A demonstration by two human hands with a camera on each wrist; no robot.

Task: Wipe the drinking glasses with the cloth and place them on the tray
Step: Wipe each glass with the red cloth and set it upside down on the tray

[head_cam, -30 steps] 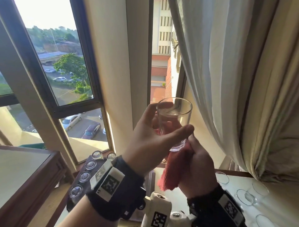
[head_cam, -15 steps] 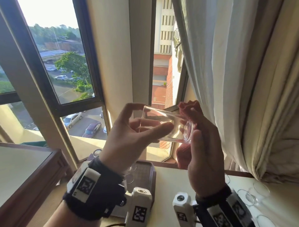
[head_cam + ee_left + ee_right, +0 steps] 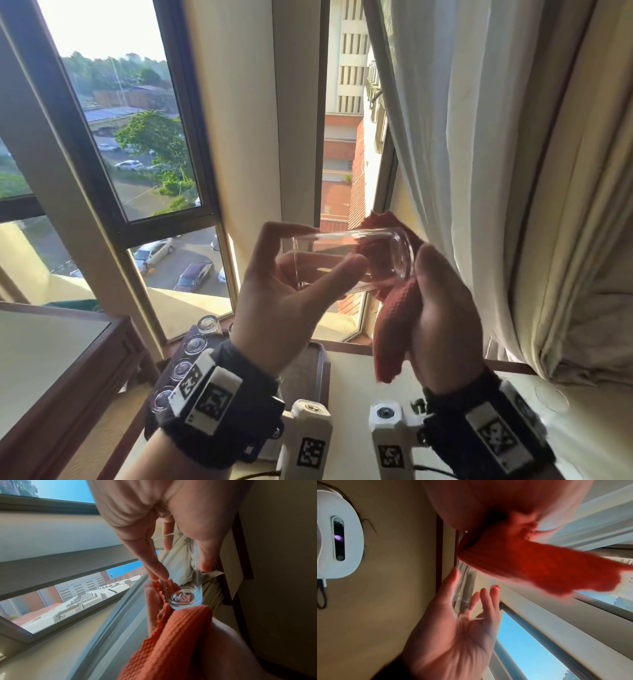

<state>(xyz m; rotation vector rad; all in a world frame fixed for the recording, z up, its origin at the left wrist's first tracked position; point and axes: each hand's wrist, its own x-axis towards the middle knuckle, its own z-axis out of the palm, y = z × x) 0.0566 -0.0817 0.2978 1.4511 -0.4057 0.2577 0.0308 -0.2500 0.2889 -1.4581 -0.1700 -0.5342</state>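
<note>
Head view: your left hand [image 3: 284, 294] pinches glass [image 3: 346, 262] sideways, held up before window [image 3: 144, 144]. Right hand [image 3: 442, 315] grips cloth [image 3: 394, 329] against glass bottom. Wiping step. Next: finish wipe, lower glass onto tray [image 3: 322, 363], gently.

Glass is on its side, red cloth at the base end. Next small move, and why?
Probably turn the glass a little with the left hand while the right hand keeps the red cloth on the base. The cloth wraps only part of the base, the walls look uncovered, and the glass is held well above the tray, so setting it down seems premature.
</note>
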